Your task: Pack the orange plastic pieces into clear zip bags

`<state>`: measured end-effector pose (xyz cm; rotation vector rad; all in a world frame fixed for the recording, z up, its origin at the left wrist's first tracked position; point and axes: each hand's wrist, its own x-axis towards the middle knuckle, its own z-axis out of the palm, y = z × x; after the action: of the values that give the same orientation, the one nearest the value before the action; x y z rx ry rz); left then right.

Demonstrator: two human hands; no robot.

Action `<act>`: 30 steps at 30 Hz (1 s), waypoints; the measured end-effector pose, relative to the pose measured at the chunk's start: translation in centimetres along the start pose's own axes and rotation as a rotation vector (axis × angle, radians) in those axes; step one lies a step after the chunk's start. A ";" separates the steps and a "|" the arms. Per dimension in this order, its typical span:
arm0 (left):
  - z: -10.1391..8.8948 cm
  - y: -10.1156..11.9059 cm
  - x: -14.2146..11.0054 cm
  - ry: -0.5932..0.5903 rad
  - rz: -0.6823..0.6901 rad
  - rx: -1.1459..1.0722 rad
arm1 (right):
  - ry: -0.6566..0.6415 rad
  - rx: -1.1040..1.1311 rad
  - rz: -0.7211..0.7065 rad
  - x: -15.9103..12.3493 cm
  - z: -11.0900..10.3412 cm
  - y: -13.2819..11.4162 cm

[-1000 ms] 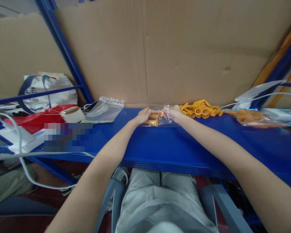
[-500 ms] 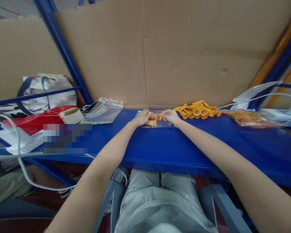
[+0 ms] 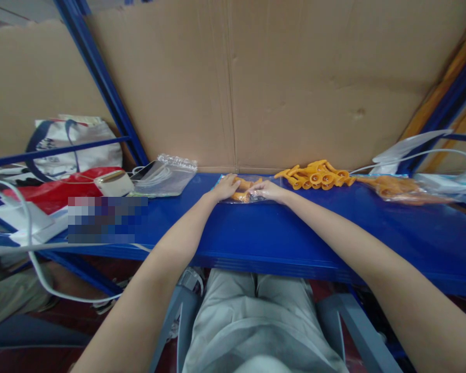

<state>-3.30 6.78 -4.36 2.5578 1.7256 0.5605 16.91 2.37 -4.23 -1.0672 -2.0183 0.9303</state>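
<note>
On the blue shelf top, a clear plastic bag [image 3: 233,201] lies flat with a few orange plastic pieces [image 3: 244,185] in it, each with a flared, cup-like end. My left hand [image 3: 226,187] rests at the bag's left end, its fingers bent over the film and holding it. My right hand [image 3: 267,190] is at the other end, its fingers pinched at an orange piece; the fingertips are partly hidden. To the right of it is a pile of loose, similar orange pieces [image 3: 316,176].
A filled clear bag of orange pieces [image 3: 404,189] lies farther right on the shelf [image 3: 256,233]. At left are a zip bag with a cable [image 3: 166,176], a red bag [image 3: 70,189], a white power bank-like block [image 3: 114,183] and a tote bag [image 3: 77,145]. Cardboard [image 3: 287,88] stands behind.
My right hand has moved left, closer to my left hand, bringing an orange piece farther over the bag. My left hand stays about where it was.
</note>
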 end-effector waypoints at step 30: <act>-0.7 -0.2 -0.3 -0.079 0.132 -0.189 | 0.045 -0.159 -0.143 0.7 0.0 1.1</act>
<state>-3.80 6.46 -3.87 2.5357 1.4137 0.5874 17.07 3.44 -4.99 -1.0020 -2.1280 0.6766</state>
